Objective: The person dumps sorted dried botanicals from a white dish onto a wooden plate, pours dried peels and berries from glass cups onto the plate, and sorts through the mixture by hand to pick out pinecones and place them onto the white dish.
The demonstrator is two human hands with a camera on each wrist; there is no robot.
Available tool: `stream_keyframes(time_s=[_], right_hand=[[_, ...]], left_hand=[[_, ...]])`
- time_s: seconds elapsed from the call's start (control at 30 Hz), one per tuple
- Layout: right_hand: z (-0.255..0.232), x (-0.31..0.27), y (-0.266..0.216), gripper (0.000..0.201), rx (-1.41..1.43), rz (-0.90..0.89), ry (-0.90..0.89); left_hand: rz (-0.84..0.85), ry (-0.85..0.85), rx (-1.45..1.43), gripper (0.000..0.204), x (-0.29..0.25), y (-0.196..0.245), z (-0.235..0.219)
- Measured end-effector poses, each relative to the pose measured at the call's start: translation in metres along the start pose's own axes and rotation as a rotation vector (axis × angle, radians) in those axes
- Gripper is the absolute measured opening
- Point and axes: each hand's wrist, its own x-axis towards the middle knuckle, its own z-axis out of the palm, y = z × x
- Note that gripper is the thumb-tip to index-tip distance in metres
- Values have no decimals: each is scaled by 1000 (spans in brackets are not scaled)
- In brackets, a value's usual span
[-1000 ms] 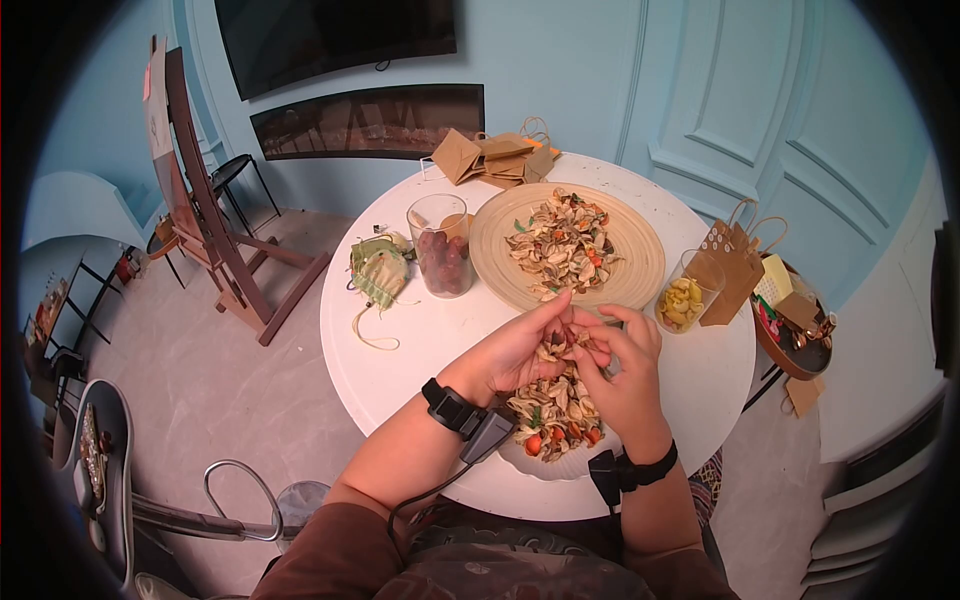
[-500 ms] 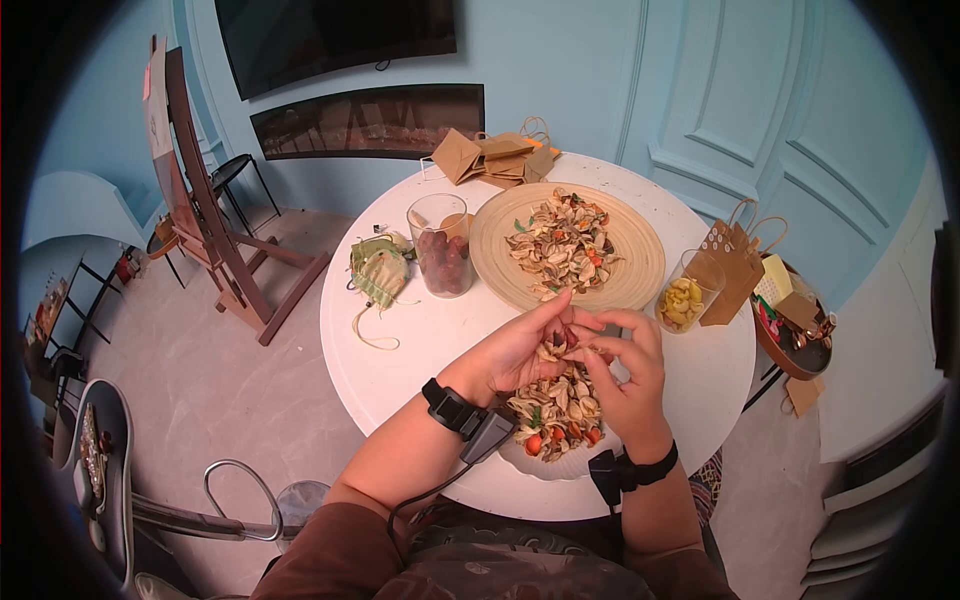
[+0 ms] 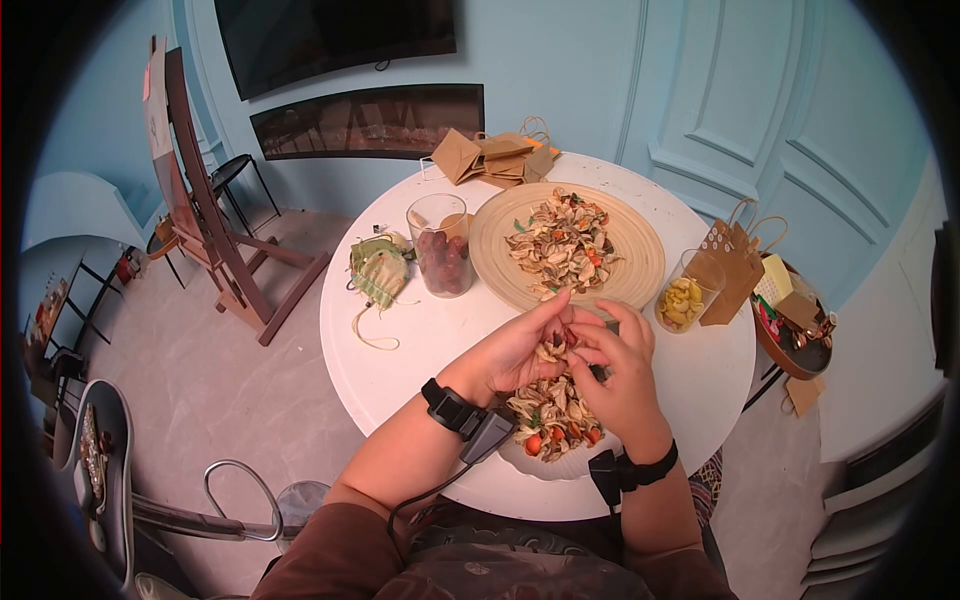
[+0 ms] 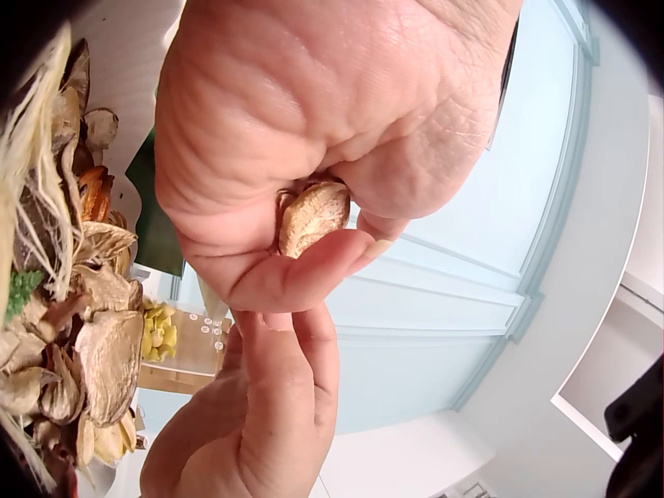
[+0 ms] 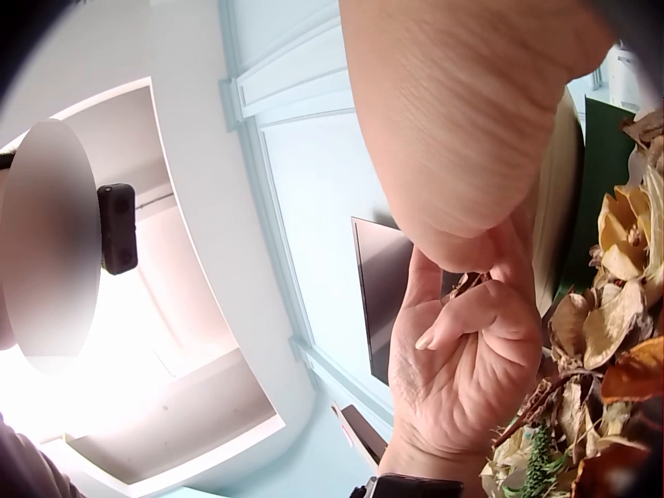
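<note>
Curled upward over a white scalloped bowl (image 3: 545, 468), my left hand (image 3: 515, 355) holds dried petals (image 4: 313, 218) between its fingers and palm. My right hand (image 3: 622, 385) meets it from the right, thumb and forefinger pinching at the petals; in the right wrist view its fingertips are mostly hidden. Brown and cream potpourri (image 3: 560, 415) with orange bits and a green sprig fills the bowl just below both hands. Beyond them lies a round wooden plate (image 3: 488, 245) bearing a heap of similar potpourri (image 3: 562, 250).
Left of the plate stand a clear glass of dark red fruits (image 3: 445, 265) and a green drawstring pouch (image 3: 380, 275). Right of it is a glass with yellow pieces (image 3: 680, 303), beside a brown paper bag (image 3: 730, 265). More paper bags (image 3: 490, 157) lie at the table's (image 3: 400, 365) back edge.
My right fingers shift slightly about the petals, drawing away a little and then closing in again toward the left hand. The left hand stays in place.
</note>
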Motion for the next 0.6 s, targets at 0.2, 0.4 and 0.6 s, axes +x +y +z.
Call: stream_keyframes(time_s=[0.2,0.4,0.6], right_hand=[[1,0,1,25,-32,7,-5],[1,0,2,20,-21,-5,21],[2,0,2,16,9,15,33]], left_hand=[[13,-75,16,62,-1,0,-2],[3,-96,42,61,0,0,-2],[-3,-103,30,61,-1,0,0]])
